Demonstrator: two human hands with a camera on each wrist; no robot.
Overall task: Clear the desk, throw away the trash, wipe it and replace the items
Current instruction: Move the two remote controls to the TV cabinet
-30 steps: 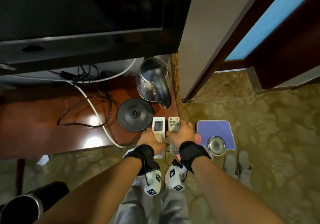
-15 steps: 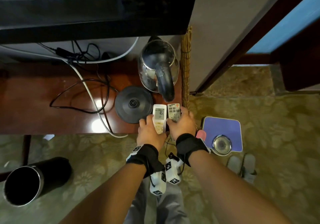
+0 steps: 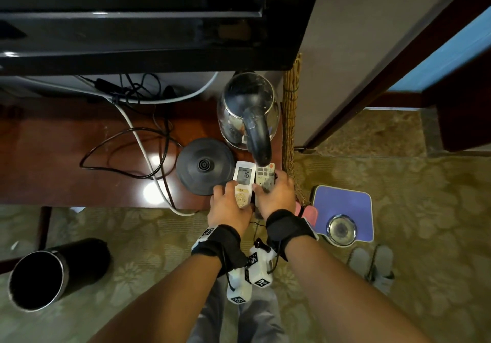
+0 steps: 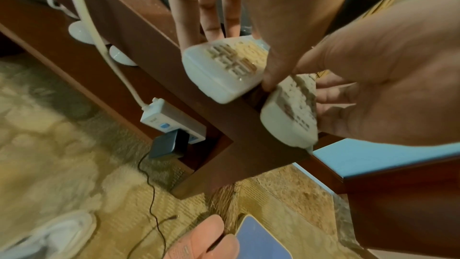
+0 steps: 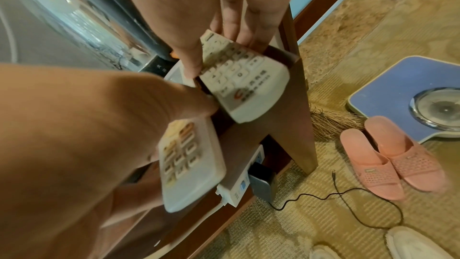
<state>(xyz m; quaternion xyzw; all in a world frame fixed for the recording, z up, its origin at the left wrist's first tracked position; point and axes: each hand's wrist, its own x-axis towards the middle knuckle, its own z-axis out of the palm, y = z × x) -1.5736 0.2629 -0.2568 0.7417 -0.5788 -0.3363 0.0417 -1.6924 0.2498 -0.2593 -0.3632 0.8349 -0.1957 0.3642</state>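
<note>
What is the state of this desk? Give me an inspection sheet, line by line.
Surface: wooden desk, glossy, with light glare.
Job's things: display remote and button remote side by side at the front right corner; kettle stands off its base.
Clutter: nothing seen.
Hands: left hand holds the display remote; right hand holds the button remote.
Cables: white cable and black cable cross the desk; power strip with a black adapter below.
Surroundings: black bin on the floor, left; broom, blue scale and pink slippers, right.
</note>
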